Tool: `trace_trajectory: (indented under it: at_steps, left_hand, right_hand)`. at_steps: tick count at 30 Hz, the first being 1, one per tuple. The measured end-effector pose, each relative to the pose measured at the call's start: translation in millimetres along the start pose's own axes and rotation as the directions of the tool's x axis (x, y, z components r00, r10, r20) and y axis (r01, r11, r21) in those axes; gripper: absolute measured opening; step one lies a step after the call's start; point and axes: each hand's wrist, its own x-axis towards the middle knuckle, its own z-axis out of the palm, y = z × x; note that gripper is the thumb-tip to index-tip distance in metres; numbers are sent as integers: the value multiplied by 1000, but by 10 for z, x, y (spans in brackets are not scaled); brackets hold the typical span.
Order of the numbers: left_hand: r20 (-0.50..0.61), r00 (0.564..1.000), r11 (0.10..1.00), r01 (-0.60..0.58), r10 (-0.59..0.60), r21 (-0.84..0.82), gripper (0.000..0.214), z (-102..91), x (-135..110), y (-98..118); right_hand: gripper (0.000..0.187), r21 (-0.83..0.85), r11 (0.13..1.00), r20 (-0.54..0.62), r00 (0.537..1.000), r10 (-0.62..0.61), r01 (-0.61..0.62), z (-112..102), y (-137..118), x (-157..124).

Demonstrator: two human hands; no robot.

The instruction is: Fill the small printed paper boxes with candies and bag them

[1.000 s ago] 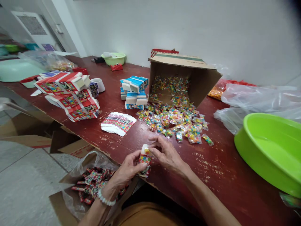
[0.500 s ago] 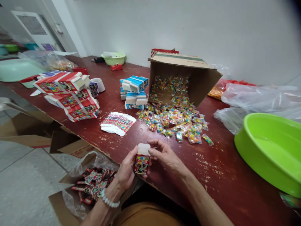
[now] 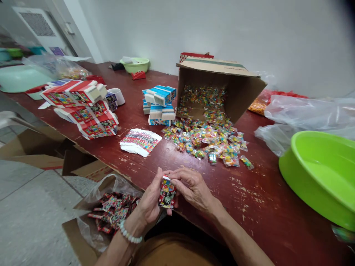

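Observation:
A small printed candy box (image 3: 167, 194) is held upright at the table's front edge. My left hand (image 3: 151, 201) is wrapped round its left side and back, a beaded bracelet at the wrist. My right hand (image 3: 191, 188) is closed on the box's top edge, thumb in front, fingers partly hidden behind. The top flap is folded down out of sight. Beyond my hands lies a fanned stack of flat printed cartons (image 3: 141, 142). To its right spreads a heap of small clear candy packets (image 3: 208, 142), spilling from a tipped cardboard box (image 3: 246, 94).
Bundled red cartons (image 3: 97, 120) stand at the left, bundled blue cartons (image 3: 161, 111) in the middle. A bright green basin (image 3: 291, 173) sits at the right. Below the left table edge, a plastic-lined carton holds filled printed boxes (image 3: 113, 210). A tape dispenser (image 3: 138, 75) lies farther back.
The white top flap, which stood up before, is now folded down. My right hand has moved in over the box's top. The view has shifted slightly.

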Motion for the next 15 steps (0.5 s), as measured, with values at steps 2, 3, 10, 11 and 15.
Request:
trace_trajectory:
  at_steps: [2,3,10,11,15]
  left_hand:
    - [0,1000,1000,-19,19,-3,53,9,8,12]
    - [4,1000,1000,-22,22,9,53,11,12,7]
    - [-56,998,983,-27,38,182,61,0,42,-81]
    - [-72,997,978,-27,42,206,61,-3,47,-80]
    - [-103,994,972,3,22,233,58,-56,68,-80]
  right_hand:
    - [16,36,999,-10,1000,30,-29,23,9,2]
    - [14,65,995,-21,996,83,-81,38,26,3]
    - [29,449,691,190,817,545,-566,47,172,58]
    - [30,467,660,213,799,562,-588,33,169,72]
    - [28,469,614,212,756,620,-635,8,102,110]
